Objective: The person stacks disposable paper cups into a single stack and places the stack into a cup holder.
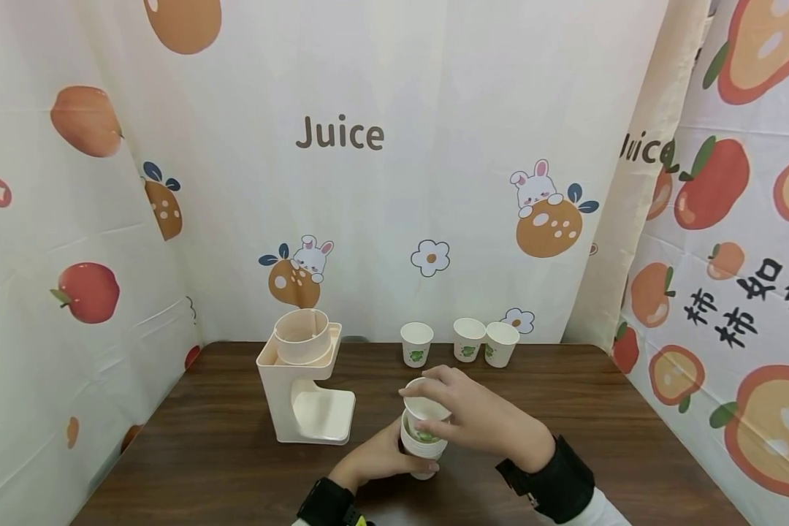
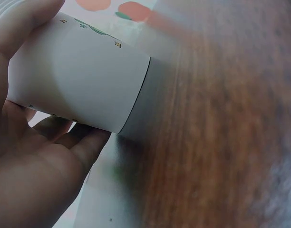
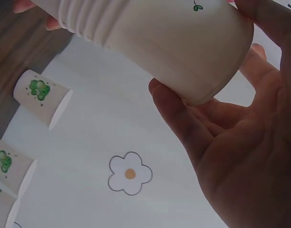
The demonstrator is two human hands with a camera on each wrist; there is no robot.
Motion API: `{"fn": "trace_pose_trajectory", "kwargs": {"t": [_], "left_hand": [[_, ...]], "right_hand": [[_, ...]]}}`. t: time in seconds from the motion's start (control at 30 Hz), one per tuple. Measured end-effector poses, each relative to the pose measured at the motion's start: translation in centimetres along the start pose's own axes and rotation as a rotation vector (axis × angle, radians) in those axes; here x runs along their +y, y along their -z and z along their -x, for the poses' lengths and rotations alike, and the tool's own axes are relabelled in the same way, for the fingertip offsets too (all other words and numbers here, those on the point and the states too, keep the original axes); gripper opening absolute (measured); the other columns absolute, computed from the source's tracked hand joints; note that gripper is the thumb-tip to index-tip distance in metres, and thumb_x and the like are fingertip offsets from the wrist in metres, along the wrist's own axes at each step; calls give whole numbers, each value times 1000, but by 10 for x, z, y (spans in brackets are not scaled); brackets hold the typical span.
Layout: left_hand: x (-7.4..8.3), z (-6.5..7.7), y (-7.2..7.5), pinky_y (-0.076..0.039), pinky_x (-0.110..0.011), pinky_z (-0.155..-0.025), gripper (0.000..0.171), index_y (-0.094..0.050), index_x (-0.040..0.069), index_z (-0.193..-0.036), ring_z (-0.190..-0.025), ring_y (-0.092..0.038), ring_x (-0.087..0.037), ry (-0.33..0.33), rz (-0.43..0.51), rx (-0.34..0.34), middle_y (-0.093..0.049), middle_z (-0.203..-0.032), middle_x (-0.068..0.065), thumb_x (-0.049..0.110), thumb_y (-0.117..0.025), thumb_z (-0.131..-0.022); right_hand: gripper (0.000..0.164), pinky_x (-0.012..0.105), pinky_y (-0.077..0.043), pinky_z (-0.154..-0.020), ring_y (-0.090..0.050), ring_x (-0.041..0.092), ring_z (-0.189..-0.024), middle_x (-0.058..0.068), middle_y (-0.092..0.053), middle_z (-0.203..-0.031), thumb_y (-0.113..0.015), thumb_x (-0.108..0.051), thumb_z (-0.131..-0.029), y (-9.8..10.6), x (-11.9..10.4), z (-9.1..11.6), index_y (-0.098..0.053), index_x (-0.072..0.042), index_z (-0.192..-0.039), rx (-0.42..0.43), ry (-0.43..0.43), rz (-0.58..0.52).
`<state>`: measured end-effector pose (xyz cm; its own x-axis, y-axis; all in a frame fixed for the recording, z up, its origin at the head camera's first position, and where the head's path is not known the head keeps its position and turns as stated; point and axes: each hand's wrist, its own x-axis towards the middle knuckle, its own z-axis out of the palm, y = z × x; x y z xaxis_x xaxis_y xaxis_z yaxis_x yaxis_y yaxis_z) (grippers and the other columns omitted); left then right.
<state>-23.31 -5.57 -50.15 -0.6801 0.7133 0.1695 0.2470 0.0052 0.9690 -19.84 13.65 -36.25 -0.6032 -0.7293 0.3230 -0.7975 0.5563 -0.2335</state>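
Note:
Low over the front of the table, my left hand grips a stack of nested white paper cups around its side. The stack's lowest cup fills much of the left wrist view, its base close to the tabletop. My right hand holds the uppermost paper cup near its rim, fingers and thumb on opposite sides. That cup stands partly out of the stack, its lower part still inside the ridged rims below. Green print shows on the cups.
Left of the hands stands a cream-coloured stand with a round container on top and a low platform. Three paper cups stand at the back: one alone, two side by side. Printed curtains surround the wooden table.

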Motion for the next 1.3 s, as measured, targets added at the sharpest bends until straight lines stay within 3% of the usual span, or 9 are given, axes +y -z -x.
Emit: {"fn": "trace_pose_trajectory", "kwargs": {"t": [0.27, 0.6, 0.93, 1.3], "left_hand": [[2, 2, 0, -42, -41, -91, 69, -35, 15, -137, -107, -52, -19, 23, -9, 6, -54, -122, -1, 22, -73, -80], [5, 4, 0, -45, -38, -89, 66, -34, 26, -135, -106, -54, -19, 43, 4, -3, -54, -123, -2, 23, -72, -81], [3, 5, 0, -47, -35, -86, 56, -41, 25, -130, -104, -55, -21, 40, 34, -27, -56, -121, -7, 23, -71, -82], [2, 4, 0, -46, -36, -88, 60, -39, 26, -132, -105, -54, -21, 54, 27, -15, -56, -120, -5, 24, -72, -82]], "right_hand": [[39, 35, -51, -83, -46, 11, -113, -2, -51, -123, -60, -44, -88, -9, 0, 2, -52, -38, -126, -46, -35, 20], [42, 35, -51, -81, -48, 13, -113, 1, -52, -124, -61, -43, -88, -16, 2, 4, -51, -36, -128, -98, -24, 25], [45, 34, -51, -79, -51, 16, -106, 5, -51, -125, -59, -46, -88, -21, 3, 5, -50, -35, -130, -155, -61, -10], [46, 36, -52, -79, -49, 20, -112, 7, -49, -129, -55, -50, -89, -23, 6, 6, -51, -31, -131, -166, -74, -20]]}}
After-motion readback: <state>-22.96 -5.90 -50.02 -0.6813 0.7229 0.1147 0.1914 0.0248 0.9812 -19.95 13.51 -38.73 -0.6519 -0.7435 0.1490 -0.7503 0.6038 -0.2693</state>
